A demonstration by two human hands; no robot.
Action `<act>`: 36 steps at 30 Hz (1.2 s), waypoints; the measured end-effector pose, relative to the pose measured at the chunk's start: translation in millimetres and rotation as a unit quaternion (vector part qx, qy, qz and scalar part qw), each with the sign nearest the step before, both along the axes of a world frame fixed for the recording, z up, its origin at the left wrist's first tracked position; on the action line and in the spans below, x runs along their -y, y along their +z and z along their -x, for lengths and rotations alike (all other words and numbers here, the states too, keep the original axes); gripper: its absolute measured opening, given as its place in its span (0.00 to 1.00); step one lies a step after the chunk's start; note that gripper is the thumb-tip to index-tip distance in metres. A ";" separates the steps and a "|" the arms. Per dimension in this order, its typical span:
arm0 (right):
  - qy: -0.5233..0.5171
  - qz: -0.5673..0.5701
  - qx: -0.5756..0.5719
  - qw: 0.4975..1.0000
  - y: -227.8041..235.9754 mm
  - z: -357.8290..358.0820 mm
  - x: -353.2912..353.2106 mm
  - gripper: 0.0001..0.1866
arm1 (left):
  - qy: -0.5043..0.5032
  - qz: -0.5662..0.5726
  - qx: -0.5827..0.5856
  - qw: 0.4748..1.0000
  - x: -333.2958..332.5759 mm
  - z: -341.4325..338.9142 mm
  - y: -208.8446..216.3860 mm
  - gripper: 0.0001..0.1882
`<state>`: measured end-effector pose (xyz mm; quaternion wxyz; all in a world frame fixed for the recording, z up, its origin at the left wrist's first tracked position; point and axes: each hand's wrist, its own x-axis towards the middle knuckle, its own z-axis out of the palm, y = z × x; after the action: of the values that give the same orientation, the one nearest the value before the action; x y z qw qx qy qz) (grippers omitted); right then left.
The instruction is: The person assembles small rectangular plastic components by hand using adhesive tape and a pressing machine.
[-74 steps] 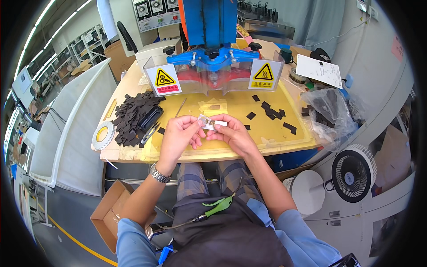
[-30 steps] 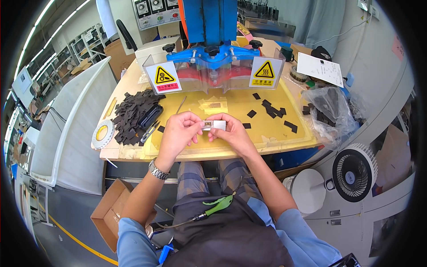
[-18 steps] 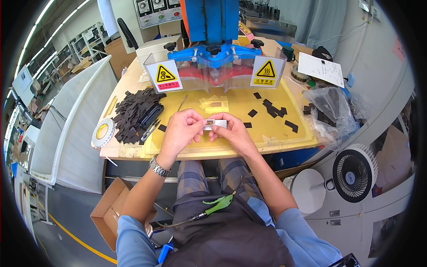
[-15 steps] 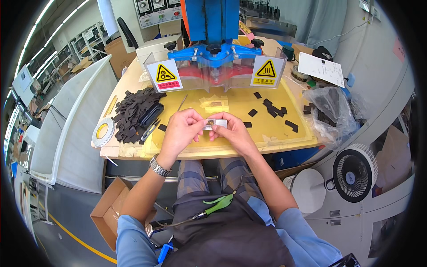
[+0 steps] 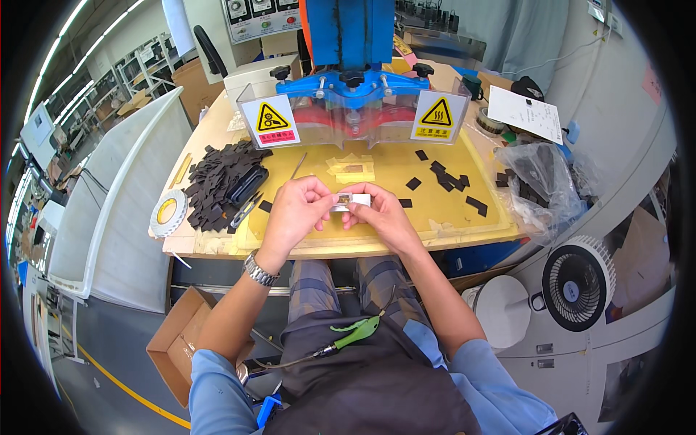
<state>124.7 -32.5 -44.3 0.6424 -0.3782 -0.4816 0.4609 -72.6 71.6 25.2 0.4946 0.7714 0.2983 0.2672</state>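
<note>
Between both hands I hold a small white rectangular piece (image 5: pixel 360 199) with a dark and gold patch in it. My left hand (image 5: pixel 296 212) is closed, its thumb and fingertips pinching the piece's left end. My right hand (image 5: pixel 384 220) is closed on the other end, thumb across the front edge. The fingers cover part of it, so its exact kind cannot be made out. Just beyond the hands, a small taped rectangular spot (image 5: pixel 354 175) lies on the yellow work surface (image 5: pixel 290 243). Flat black rectangular pieces (image 5: pixel 446 176) are scattered to the right.
Behind the surface stands a blue press (image 5: pixel 351 36) with a clear guard (image 5: pixel 348 130). A heap of black pieces (image 5: pixel 217 177), a tape roll (image 5: pixel 169 212) and a cutter (image 5: pixel 246 210) lie left. At right are a plastic bag (image 5: pixel 544 188) and a fan (image 5: pixel 576 283). An air gun (image 5: pixel 359 331) rests on my lap.
The whole view has shifted very slightly. Both hands keep the same pinch on the white piece, and nothing else has visibly moved.
</note>
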 end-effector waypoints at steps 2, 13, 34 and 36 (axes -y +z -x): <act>-0.003 0.004 -0.006 1.000 -1.5 -1.1 -0.6 0.14 | 0.001 -0.001 -0.001 1.000 0.4 -0.3 0.3 0.08; -0.008 0.010 -0.006 1.000 -1.2 -0.1 0.2 0.13 | -0.003 0.039 0.018 0.999 -5.7 2.7 -4.5 0.08; -0.014 0.014 -0.010 1.000 -0.9 0.3 -0.2 0.13 | -0.032 0.097 0.069 0.992 -14.6 -0.4 -16.2 0.06; -0.014 0.011 -0.015 1.000 -1.4 0.2 -0.3 0.13 | -0.009 0.093 0.071 0.993 -12.2 -1.5 -16.1 0.07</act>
<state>124.5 -32.2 -45.6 0.6517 -0.3847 -0.4617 0.4627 -71.1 83.8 9.0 0.5867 0.7038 0.2788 0.2878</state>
